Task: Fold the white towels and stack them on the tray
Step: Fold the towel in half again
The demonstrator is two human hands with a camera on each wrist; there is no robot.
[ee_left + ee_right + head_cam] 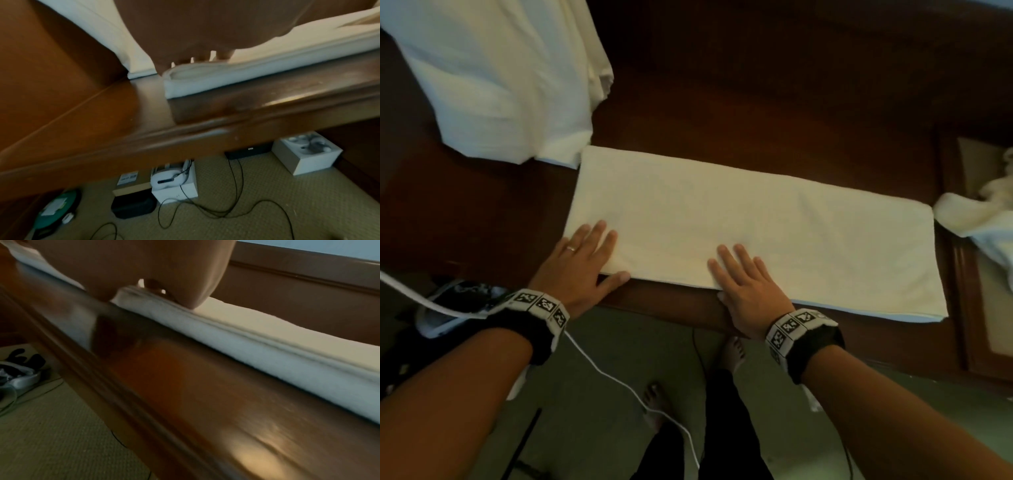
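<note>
A white towel (pixel 774 226), folded into a long rectangle, lies flat on the dark wooden table (pixel 756 102). My left hand (pixel 582 257) presses flat on its near left corner, fingers straight, thumb along the near edge. My right hand (pixel 743 277) lies flat on the towel's near edge about the middle, fingers spread. In the left wrist view the palm (pixel 185 32) covers the towel's layered edge (pixel 205 81). The right wrist view shows the palm (pixel 144 264) on the towel's folded edge (pixel 267 356). A tray is not clearly in view.
A pile of white cloth (pixel 500 78) lies at the table's far left. A crumpled white towel (pixel 976 219) sits at the right, over a lighter wooden surface (pixel 983 308). Under the table stand boxes (pixel 174 186) and cables (pixel 236 211) on the carpet. My bare feet (pixel 732 353) are below.
</note>
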